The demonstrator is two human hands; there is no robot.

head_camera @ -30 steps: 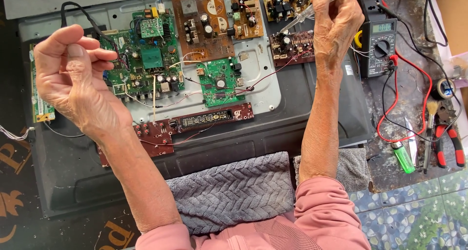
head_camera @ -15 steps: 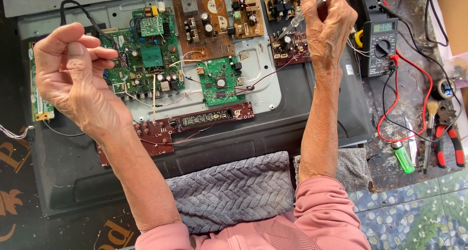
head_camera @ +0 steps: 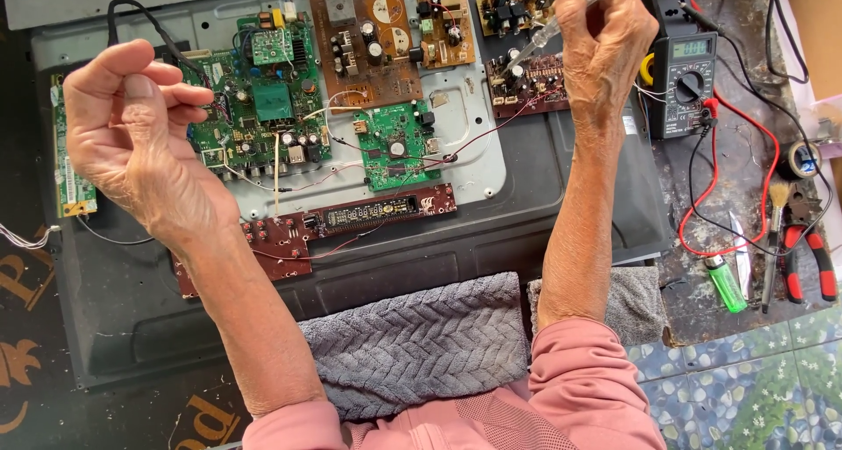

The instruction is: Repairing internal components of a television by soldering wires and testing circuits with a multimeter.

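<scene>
Green main circuit board [head_camera: 263, 99] at upper left of an opened metal chassis [head_camera: 474, 152], with a brown power board [head_camera: 364, 33] to its right, a smaller green board [head_camera: 395, 143] below that, two small dark boards [head_camera: 526, 68] at upper centre-right, and a long reddish display strip [head_camera: 351, 217] along the chassis's lower edge; thin red and white wires run between them. Right hand [head_camera: 601, 46]: raised over the small dark boards, fingers closed round a clear-handled tester screwdriver [head_camera: 561, 20], its brass cap showing above the knuckles and its shaft slanting down-left toward the boards; whether the tip touches a board cannot be told. Compared with the views half a second and a second ago, this hand sits slightly lower and nearer the boards, a small shift, so the probing looks barely under way. Left hand [head_camera: 132, 125]: held in the air over the left edge of the chassis, fingers curled loosely toward the thumb, nothing visible in its grip, placed much as in the earlier views. Beside the chassis on the right: dark multimeter [head_camera: 688, 82] with red and black leads [head_camera: 745, 169], green lighter [head_camera: 726, 283], small brush [head_camera: 776, 231], red-handled pliers [head_camera: 811, 257], roll of tape [head_camera: 802, 159]. Near edge: grey knitted cloth [head_camera: 421, 336] over the lap, pink sleeves [head_camera: 579, 389] at both forearms
</scene>
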